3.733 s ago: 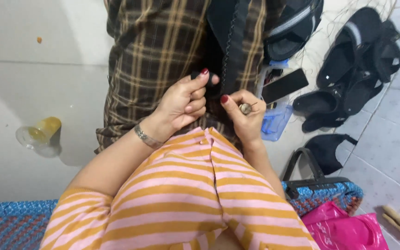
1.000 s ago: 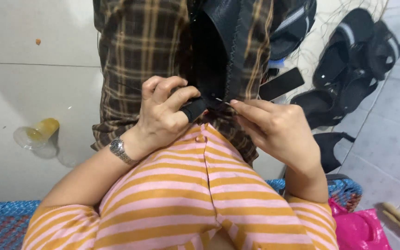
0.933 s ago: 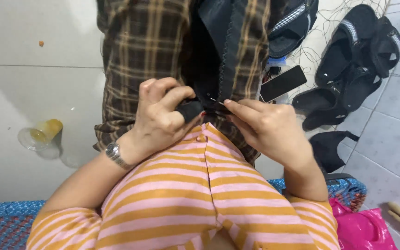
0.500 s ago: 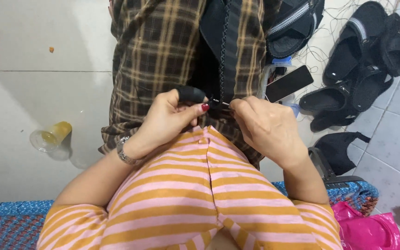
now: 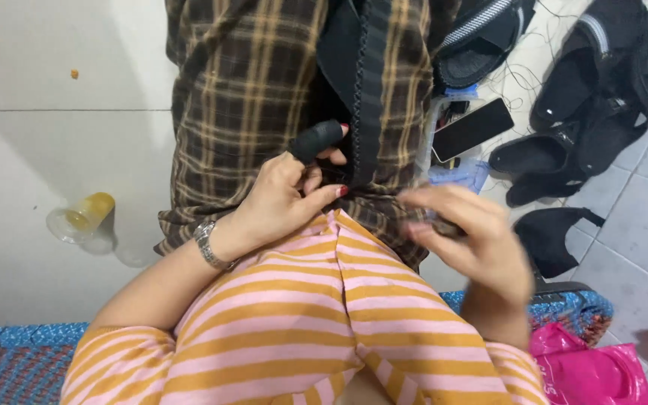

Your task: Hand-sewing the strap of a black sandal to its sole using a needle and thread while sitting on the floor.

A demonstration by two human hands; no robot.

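Lying tipped over on the pale floor at far left is a clear plastic cup (image 5: 84, 216) with a little yellow liquid in it, well apart from the work. Next comes the left hand (image 5: 283, 202), a metal watch at the wrist and a black cover over one finger, closed in a pinch on the brown plaid cloth (image 5: 241, 112) where it meets the black lace-edged strip (image 5: 365, 90) running down its middle. The cloth hangs over the person's lap, above the pink-and-orange striped garment (image 5: 324, 315). Just to the right, the right hand (image 5: 466, 240) is blurred with motion, fingers curled together; I cannot tell whether it grips anything. Judging by this, the stitching would go best with the left pinch holding the fold flat and taut, close to the seam, so the strip stays straight. Further right lie a dark phone (image 5: 472, 129), black sandals (image 5: 594, 112) and, nearest, a pink plastic bag (image 5: 594, 371).
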